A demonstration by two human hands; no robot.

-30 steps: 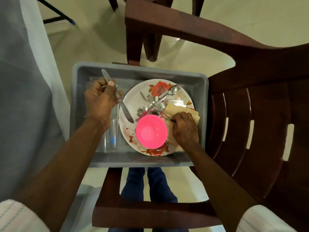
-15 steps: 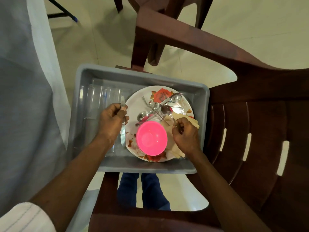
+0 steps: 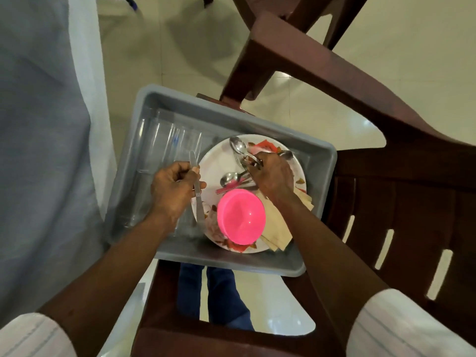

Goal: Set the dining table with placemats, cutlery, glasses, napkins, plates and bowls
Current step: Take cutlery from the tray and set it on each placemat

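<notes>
Left hand [image 3: 175,194] is curled round a knife [image 3: 197,202], at the plate's [image 3: 216,161] left edge, over the tub [image 3: 231,119]. Right hand [image 3: 273,176] pinches a bunch of cutlery [image 3: 240,150] above the plate's far side. I can make out one spoon head there, the rest is blurred. A second spoon [image 3: 228,178] lies on the plate. Pink bowl [image 3: 240,219] sits on the plate's near part, with napkins [image 3: 279,222] just right of it. Glasses [image 3: 167,145] lie in the tub's left half. The tub rests on a chair [image 3: 386,155].

One tray [image 3: 231,261], one plate [image 3: 219,163], one pink bowl [image 3: 240,217] and one knife [image 3: 198,202] are shown. Two spoons [image 3: 238,148] are seen clearly; glasses [image 3: 167,150] and stacked napkins [image 3: 277,228] cannot be counted.
</notes>
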